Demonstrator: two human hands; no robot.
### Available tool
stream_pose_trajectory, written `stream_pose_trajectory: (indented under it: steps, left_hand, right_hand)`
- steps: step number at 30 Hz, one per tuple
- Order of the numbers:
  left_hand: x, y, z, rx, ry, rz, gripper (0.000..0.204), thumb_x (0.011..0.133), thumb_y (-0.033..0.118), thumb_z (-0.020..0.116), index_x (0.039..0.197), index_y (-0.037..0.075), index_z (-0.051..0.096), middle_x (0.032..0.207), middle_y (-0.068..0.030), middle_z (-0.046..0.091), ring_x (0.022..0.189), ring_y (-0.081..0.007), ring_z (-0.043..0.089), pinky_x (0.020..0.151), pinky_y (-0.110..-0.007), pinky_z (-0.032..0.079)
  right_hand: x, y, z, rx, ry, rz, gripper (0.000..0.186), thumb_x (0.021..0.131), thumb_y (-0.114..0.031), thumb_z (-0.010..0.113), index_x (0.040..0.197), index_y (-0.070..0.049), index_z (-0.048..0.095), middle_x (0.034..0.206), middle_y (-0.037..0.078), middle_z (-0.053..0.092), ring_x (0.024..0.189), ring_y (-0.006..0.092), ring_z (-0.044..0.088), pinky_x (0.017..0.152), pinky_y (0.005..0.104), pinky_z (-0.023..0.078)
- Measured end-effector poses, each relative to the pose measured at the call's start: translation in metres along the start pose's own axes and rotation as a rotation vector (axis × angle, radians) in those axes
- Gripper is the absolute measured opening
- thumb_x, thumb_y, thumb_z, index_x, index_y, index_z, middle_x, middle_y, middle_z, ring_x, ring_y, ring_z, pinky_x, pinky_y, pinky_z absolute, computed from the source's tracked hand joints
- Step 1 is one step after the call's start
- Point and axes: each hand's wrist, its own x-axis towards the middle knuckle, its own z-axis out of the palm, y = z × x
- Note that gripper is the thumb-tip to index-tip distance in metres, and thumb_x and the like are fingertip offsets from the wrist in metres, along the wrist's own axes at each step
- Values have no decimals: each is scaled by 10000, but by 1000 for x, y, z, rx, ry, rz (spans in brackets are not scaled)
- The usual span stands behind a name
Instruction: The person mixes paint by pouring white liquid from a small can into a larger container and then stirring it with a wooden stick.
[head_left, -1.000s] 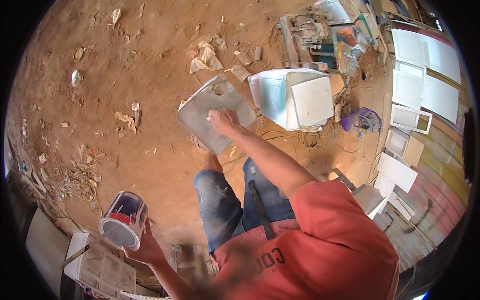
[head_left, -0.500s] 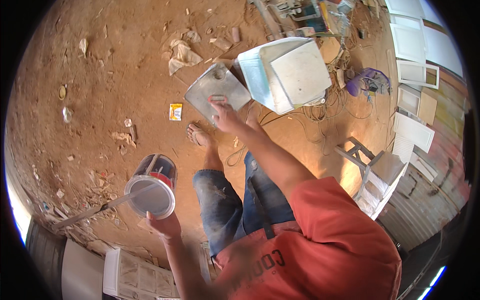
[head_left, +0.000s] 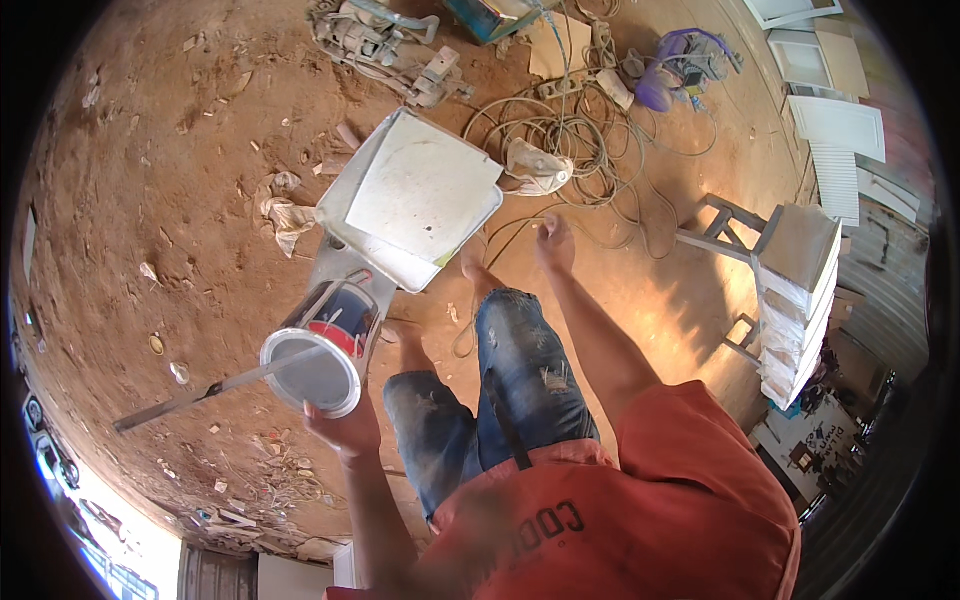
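My left hand (head_left: 340, 425) is shut on a paint can (head_left: 310, 370) with a flat metal strip (head_left: 180, 400) lying across its mouth and sticking out leftward. Just above the can, a grey metal container (head_left: 348, 262) sits partly hidden under or behind a white plastic container with a flat white panel (head_left: 410, 190) on it. My right hand (head_left: 554, 235) is held out right of that container, over the cords, fingers curled; what it holds, if anything, is too small to make out.
Looped cords (head_left: 600, 140), dusty machinery (head_left: 380, 45) and a purple machine (head_left: 670, 75) lie on the dirt ground (head_left: 190, 260) ahead. A wooden stand (head_left: 770, 240) with a wrapped top is at the right, near leaning white panels (head_left: 838, 125). My feet are below the white container.
My right hand has come off the grey metal container and moved rightward. The can in my left hand has moved up and rightward. The view has shifted, bringing the white container lower and leftward.
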Motion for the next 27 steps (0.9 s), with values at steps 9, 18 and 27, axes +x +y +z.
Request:
stream_pose_trajectory:
  steps: [9,18,27]
  left_hand:
    - [22,-17,66,49,74,9,737,973,513,441,1576,108,314,1534,-164,438,1372,-406,481,1115,-632,408]
    - [-69,14,38,48,202,70,717,969,539,451,1556,135,365,1539,-122,453,1375,-371,492,1146,-615,370]
    - [-151,65,39,23,117,99,754,972,540,497,1559,98,332,1535,-94,464,1408,-275,461,1172,-512,344]
  right_hand:
    - [231,123,60,-37,-252,205,670,820,-392,758,1367,-75,538,1218,226,698,1154,397,664,961,499,518]
    - [96,-34,-133,-159,-127,-55,391,804,-299,730,1112,-98,600,961,169,732,907,393,700,832,499,516]
    - [-37,-228,-407,-34,-211,-759,383,768,-137,786,1125,-114,649,901,104,688,828,315,648,836,449,491]
